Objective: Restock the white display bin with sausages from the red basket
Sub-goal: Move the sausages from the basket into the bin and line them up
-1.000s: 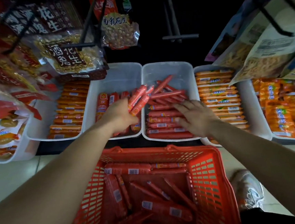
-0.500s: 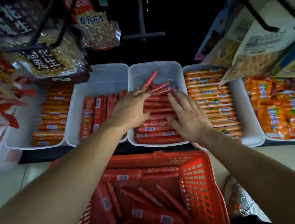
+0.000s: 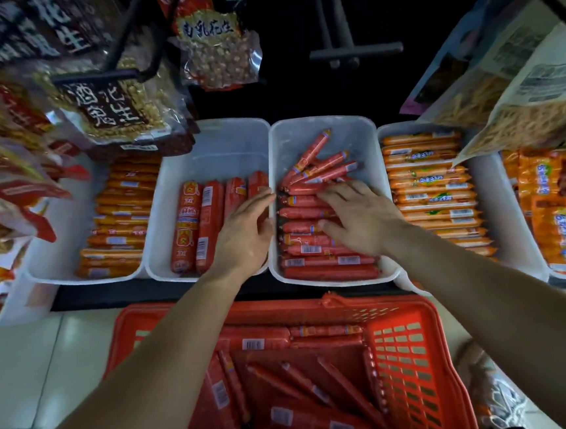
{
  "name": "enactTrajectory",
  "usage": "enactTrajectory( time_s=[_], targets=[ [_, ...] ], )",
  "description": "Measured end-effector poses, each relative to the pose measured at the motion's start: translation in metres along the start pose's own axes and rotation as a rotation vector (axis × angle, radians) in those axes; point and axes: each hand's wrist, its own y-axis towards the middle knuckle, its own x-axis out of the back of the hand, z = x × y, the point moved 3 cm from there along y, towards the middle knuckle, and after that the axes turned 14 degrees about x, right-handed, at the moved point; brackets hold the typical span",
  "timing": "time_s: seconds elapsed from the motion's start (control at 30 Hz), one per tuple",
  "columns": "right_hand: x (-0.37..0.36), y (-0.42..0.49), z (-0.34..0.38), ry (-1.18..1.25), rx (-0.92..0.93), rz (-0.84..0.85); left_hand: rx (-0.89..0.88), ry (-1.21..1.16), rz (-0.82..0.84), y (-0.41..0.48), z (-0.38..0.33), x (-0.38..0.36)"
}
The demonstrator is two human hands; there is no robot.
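The white display bin (image 3: 353,129) stands in the middle of the shelf, holding rows of thin red sausages (image 3: 327,268) with several loose ones (image 3: 318,163) lying askew at the back. My right hand (image 3: 360,217) lies flat on the stacked sausages, fingers spread. My left hand (image 3: 245,231) is flat with straight fingers at the bin's left rim, holding nothing. The red basket (image 3: 407,357) sits on the floor below, with several red sausages (image 3: 306,383) in it.
A second white bin (image 3: 220,141) to the left holds thick red sausages (image 3: 200,228). Bins of orange sausages (image 3: 433,187) flank both sides. Snack bags (image 3: 111,102) hang above on black hooks. A shoe (image 3: 496,394) is right of the basket.
My left hand has let go of its bundle of sausages into the bin and pulled back to the left rim. My right hand has spread flat over the stack.
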Motion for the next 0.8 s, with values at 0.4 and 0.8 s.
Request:
enactTrajectory(
  time_s=[0.4, 0.8],
  targets=[
    [0.003, 0.077, -0.035, -0.162, -0.208, 0.087, -0.006, -0.098, 0.059, 0.005, 0.013, -0.007],
    [0.002, 0.091, -0.03, 0.113, -0.133, 0.108, -0.005, -0.141, 0.094, 0.003, 0.014, -0.008]
  ],
)
